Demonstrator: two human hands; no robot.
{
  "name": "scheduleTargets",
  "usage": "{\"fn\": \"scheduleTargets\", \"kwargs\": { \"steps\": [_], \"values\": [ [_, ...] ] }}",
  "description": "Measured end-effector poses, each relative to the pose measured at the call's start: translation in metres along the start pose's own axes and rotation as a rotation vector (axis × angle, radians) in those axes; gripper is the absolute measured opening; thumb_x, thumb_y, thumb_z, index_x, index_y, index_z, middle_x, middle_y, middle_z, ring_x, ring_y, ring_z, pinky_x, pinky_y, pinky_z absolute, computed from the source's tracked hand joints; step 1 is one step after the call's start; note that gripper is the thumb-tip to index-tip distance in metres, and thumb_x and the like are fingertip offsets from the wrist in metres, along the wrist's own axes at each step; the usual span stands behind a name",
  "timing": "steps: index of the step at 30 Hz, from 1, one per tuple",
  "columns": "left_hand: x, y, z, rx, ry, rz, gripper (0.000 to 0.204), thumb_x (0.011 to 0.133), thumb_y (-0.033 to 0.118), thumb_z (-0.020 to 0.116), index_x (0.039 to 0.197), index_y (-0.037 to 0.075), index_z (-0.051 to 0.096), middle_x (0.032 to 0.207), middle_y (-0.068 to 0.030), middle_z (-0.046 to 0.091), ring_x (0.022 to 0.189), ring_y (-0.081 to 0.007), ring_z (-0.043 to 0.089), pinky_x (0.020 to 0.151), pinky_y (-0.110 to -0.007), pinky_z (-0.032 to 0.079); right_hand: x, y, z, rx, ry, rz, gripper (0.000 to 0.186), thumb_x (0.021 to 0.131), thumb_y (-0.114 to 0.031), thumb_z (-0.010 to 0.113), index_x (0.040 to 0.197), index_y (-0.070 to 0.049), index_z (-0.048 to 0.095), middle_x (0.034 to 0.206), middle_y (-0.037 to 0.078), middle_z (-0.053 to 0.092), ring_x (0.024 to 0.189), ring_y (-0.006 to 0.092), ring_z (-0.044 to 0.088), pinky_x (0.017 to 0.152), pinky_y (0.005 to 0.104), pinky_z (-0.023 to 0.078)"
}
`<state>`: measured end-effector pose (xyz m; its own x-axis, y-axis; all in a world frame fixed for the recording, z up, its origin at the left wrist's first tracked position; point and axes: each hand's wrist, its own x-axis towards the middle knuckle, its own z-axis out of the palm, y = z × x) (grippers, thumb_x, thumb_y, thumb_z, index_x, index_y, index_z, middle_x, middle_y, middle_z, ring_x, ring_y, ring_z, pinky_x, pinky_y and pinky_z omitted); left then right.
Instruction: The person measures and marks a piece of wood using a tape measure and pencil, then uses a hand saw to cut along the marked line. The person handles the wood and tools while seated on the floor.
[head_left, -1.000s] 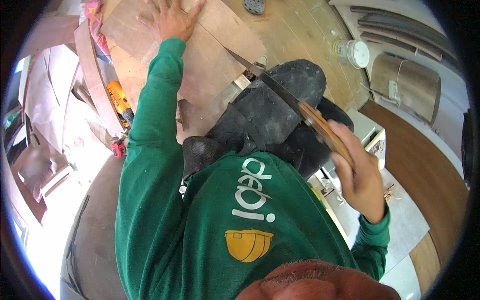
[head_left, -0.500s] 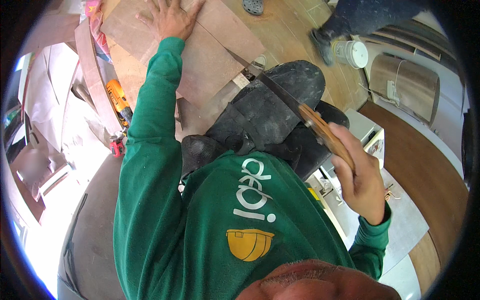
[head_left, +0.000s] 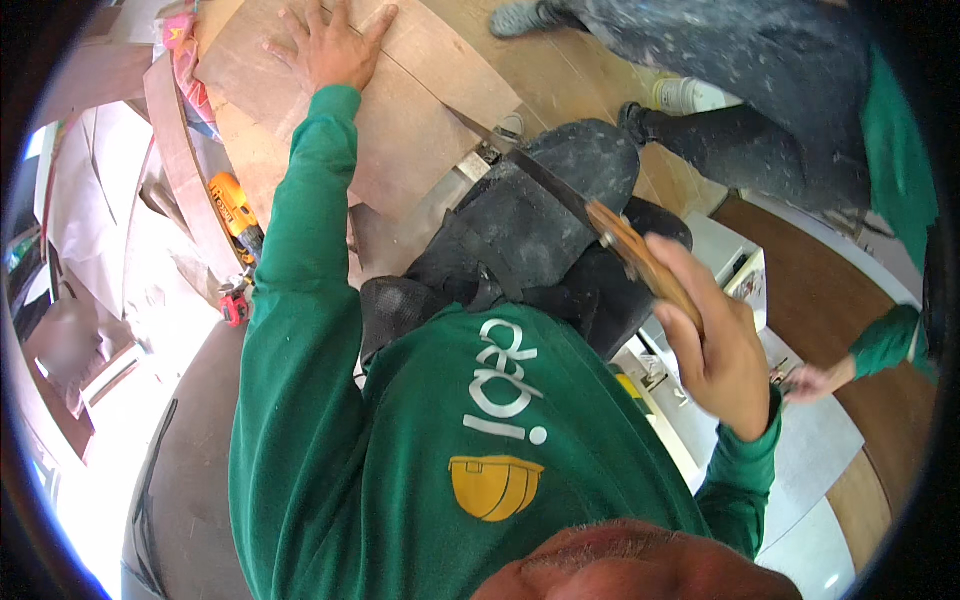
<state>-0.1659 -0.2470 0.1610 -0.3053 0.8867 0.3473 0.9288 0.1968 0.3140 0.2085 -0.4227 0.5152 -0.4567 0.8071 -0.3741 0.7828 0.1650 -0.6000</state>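
My left hand [head_left: 335,50] lies with fingers spread on a thin plywood sheet [head_left: 410,130], up and left of the saw. A dark cut line runs across the sheet. My right hand [head_left: 710,350] grips the wooden handle of a handsaw [head_left: 645,258]; its long blade slants up-left across my dusty black knee pad, its tip at the line in the sheet. An orange drill [head_left: 230,205] and a small red tool [head_left: 235,305], perhaps a tape measure, lie left of the sheet.
A co-worker [head_left: 750,90] in dusty dark trousers stands at the right, their hand [head_left: 815,385] low beside a white open case [head_left: 740,260] with small items. A white bucket [head_left: 680,95] is behind their legs. Plywood offcuts [head_left: 175,140] lie at the left.
A co-worker has moved into view from the upper right, now covering much of that side, with a hand reaching in. My hands and the saw have shifted only slightly.
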Motion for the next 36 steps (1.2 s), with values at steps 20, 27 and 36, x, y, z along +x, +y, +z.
{"fn": "scheduleTargets", "kwargs": {
  "steps": [20,27,36],
  "values": [
    [0.003,-0.004,0.011,-0.004,0.031,0.023,0.087,0.098,0.070,0.069,0.165,0.017,0.053,0.177,-0.0210,0.039,0.166,-0.0511,0.022,0.129,-0.079,0.002,0.044,-0.006,0.022,0.051,0.007,0.032,0.052,0.106,-0.015,0.068,0.157,-0.009,0.055,0.118,0.031,0.074,0.103,0.0518,0.073,0.086,0.0555,0.059],
    [0.010,0.008,0.002,0.010,-0.006,0.016,0.086,0.098,0.069,0.069,0.165,0.018,0.054,0.177,-0.0196,0.040,0.166,-0.0506,0.023,0.129,-0.079,0.002,0.143,0.042,0.104,0.058,0.094,-0.086,0.045,0.109,-0.020,0.065,0.151,-0.009,0.059,0.108,0.032,0.074,0.099,0.0525,0.072,0.083,0.0574,0.057],
    [0.003,-0.008,0.009,0.063,0.043,0.011,0.085,0.098,0.069,0.069,0.164,0.018,0.056,0.176,-0.0200,0.042,0.166,-0.0528,0.023,0.129,-0.079,0.003,0.039,0.003,0.008,-0.026,0.019,0.008,0.053,0.106,-0.017,0.068,0.157,-0.011,0.057,0.118,0.031,0.075,0.103,0.0504,0.074,0.086,0.0532,0.061]
  ]
}}
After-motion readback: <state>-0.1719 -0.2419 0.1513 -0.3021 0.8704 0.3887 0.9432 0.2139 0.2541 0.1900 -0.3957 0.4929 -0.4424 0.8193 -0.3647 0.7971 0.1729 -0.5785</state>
